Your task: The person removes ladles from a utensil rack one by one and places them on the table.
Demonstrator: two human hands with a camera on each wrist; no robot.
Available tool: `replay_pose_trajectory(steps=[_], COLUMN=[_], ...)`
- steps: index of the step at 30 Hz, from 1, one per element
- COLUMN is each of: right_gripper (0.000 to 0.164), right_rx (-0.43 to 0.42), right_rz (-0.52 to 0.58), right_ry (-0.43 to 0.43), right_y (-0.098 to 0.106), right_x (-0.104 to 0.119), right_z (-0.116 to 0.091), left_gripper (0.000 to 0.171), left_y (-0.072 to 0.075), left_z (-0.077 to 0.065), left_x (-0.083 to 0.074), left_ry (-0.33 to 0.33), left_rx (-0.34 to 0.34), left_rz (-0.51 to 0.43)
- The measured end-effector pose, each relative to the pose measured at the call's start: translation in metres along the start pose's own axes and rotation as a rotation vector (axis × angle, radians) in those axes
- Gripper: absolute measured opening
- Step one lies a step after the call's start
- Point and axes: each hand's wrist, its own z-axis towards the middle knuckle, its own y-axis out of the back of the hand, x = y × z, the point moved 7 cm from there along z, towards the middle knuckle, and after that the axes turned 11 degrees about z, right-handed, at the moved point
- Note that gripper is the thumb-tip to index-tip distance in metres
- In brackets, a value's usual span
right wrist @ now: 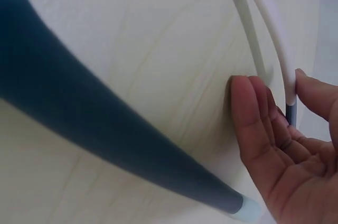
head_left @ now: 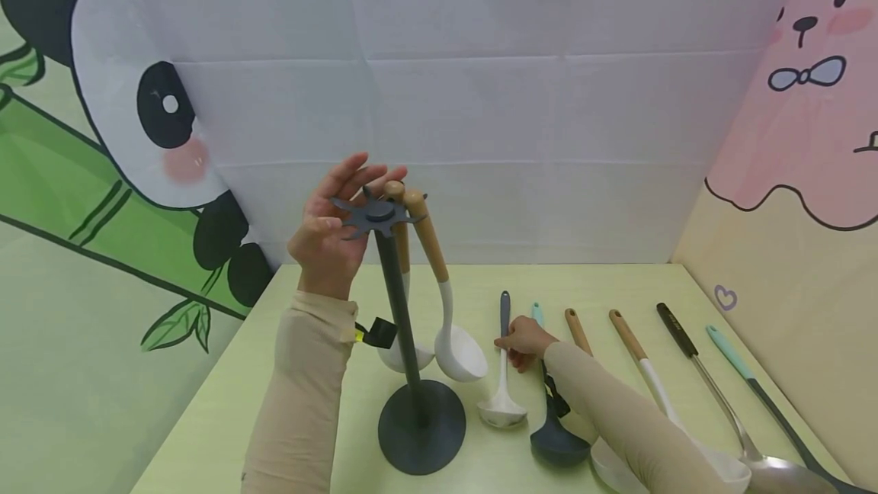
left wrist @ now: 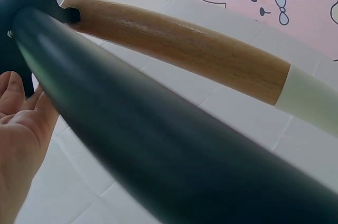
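A dark utensil stand [head_left: 399,296] with a round base and a hooked top is on the table. Beside its hooks is my left hand [head_left: 329,254], fingers extended and touching the top. Two white ladles with wooden handles hang from the stand; the nearer handle [head_left: 428,238] shows large in the left wrist view, beside the dark pole [left wrist: 158,123]. With thumb and fingers, my right hand [head_left: 530,338] pinches a white ladle [head_left: 503,395] with a grey handle, around where handle and stem meet. Its white stem [right wrist: 274,34] arches above the table in the right wrist view.
Right of that ladle lies a dark ladle [head_left: 559,441] with a mint handle. Farther right are two wooden-handled utensils, a metal one with a black handle [head_left: 675,330], and a mint-handled one [head_left: 730,353]. My right forearm crosses over some. A pale wall stands behind.
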Motion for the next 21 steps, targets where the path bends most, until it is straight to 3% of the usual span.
replay_pose_trajectory(steps=[21], right_gripper=[0.029], right_rx=[0.040], right_rz=[-0.137], right_ry=[-0.012], right_y=[-0.0026], right_x=[0.0006], right_z=[0.0039], left_gripper=[0.056], left_y=[0.0002], left_z=[0.0022], left_x=[0.0018], left_ry=[0.056], left_rx=[0.007], left_rz=[-0.088])
